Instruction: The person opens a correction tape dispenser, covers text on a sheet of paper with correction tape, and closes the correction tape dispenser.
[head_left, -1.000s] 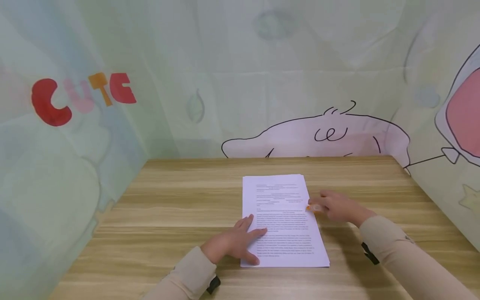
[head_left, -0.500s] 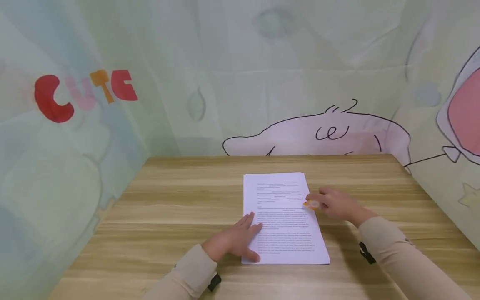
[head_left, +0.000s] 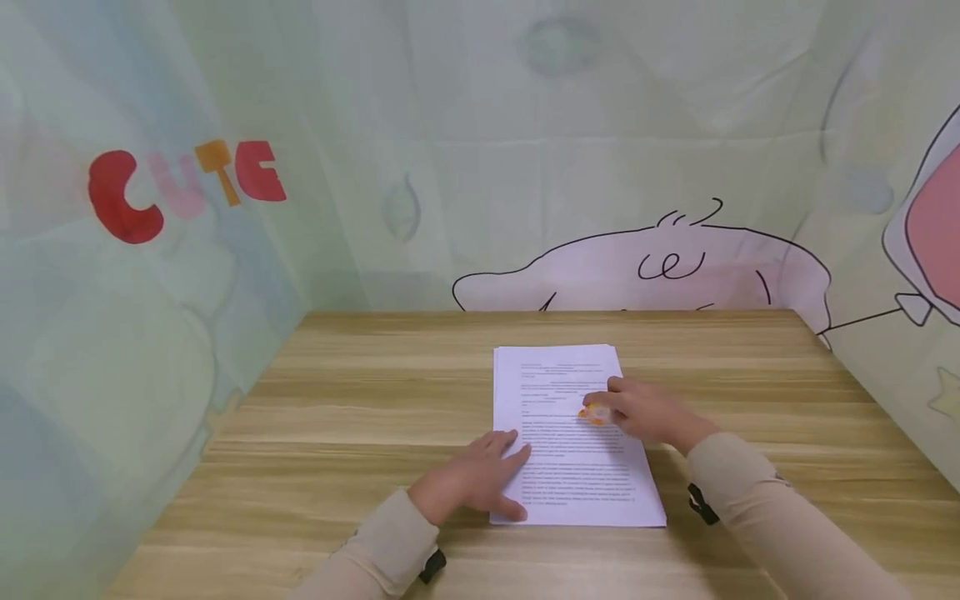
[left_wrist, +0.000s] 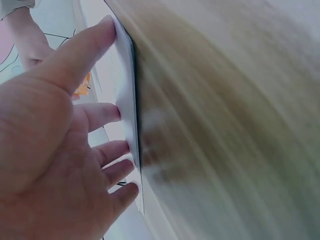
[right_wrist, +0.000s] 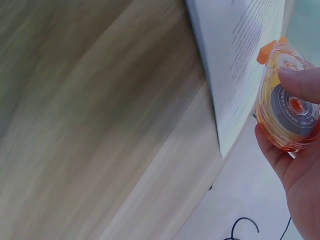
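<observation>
A stack of printed paper (head_left: 570,483) lies on the wooden table. My left hand (head_left: 480,477) rests on its left edge with fingers spread; in the left wrist view the thumb and fingertips touch the sheet. My right hand (head_left: 648,412) grips an orange, clear-cased correction tape (right_wrist: 292,107) between thumb and fingers. In the head view the correction tape (head_left: 595,414) is over the upper middle of the page, near the start of the main text block. Whether its orange tip touches the paper cannot be told.
The wooden table (head_left: 360,400) stretches out on both sides of the paper. Behind it hangs a pale printed curtain (head_left: 450,167) with a cartoon figure, and the left side bears the coloured letters CUTE (head_left: 123,200).
My right hand has moved left with the correction tape, from the page's right edge inward over the text. The left hand stays on the paper's left edge. The head view has shifted slightly.
</observation>
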